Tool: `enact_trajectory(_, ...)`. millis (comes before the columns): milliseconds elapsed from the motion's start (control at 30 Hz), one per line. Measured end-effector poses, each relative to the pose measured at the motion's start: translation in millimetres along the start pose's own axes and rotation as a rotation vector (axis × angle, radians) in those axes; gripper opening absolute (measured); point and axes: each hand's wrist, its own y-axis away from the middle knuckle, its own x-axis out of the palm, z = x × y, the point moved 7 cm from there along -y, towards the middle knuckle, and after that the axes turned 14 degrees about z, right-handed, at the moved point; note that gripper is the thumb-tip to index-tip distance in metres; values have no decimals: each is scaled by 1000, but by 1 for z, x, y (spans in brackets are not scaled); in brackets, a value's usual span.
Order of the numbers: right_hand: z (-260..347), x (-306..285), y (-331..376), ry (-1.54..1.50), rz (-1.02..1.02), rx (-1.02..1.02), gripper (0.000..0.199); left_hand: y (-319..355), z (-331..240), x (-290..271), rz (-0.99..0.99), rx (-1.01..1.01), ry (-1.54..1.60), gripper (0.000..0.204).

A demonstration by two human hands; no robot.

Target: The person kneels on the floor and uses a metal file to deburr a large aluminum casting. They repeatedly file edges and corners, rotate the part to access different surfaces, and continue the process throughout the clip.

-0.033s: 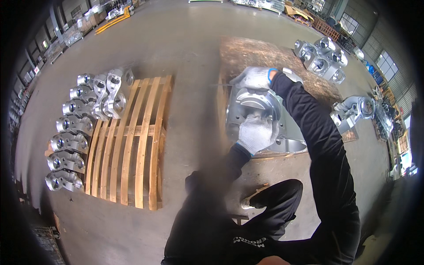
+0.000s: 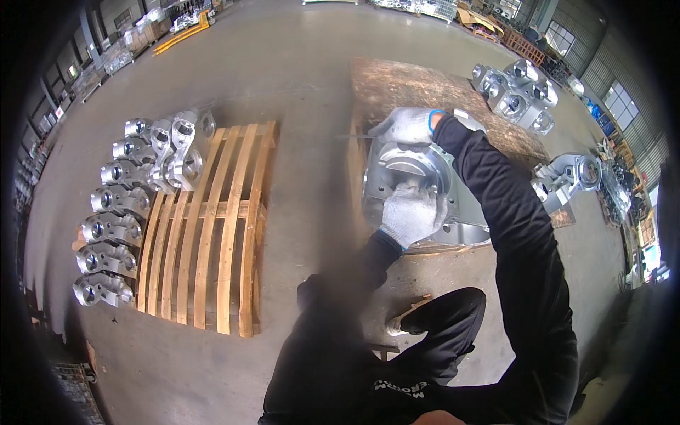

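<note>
Large silver metal part (image 2: 462,209), one, with a round opening and a curved rim: lies on a worn brown board (image 2: 397,83), near the board's front edge, directly before the person. Right hand (image 2: 404,126), in a pale knitted glove with a blue cuff edge: at the far side of the part's round opening, fingers curled closed about a thin dark rod (image 2: 358,136), which sticks out to the left, blurred toward its tip. Left hand (image 2: 414,214), gloved alike: at the near side of the same opening, back of the hand upward, fingertips hidden within the part; whether they grip it or merely rest on it, cannot tell. Black sleeve (image 2: 520,234), right arm: reaches around from the right, over the part's right side. Silver castings (image 2: 511,105), a cluster: at the board's far right corner. Further casting (image 2: 567,178), with a ringed end: right of the board's near portion. Wooden pallet (image 2: 247,297), slatted, pale: on the grey floor (image 2: 304,71), left of the person. Silver link parts (image 2: 103,289): seven in a column along the pallet's left edge, others leaning together at its far left corner. Yellow pallet truck (image 2: 184,40): far left background.
</note>
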Motion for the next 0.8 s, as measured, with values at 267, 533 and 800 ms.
enact_trajectory(267, 46, 11, 17, 248, -32, -113, 44, 0, -1, -3, -64, 4, 30, 34)
enact_trajectory(533, 79, 24, 67, 207, 28, 15, 36, 1, 3, 6, -49, -27, 52, 32)
enact_trajectory(800, 120, 34, 110, 160, 15, -98, 34, 1, 1, -1, -20, -54, 112, 28)
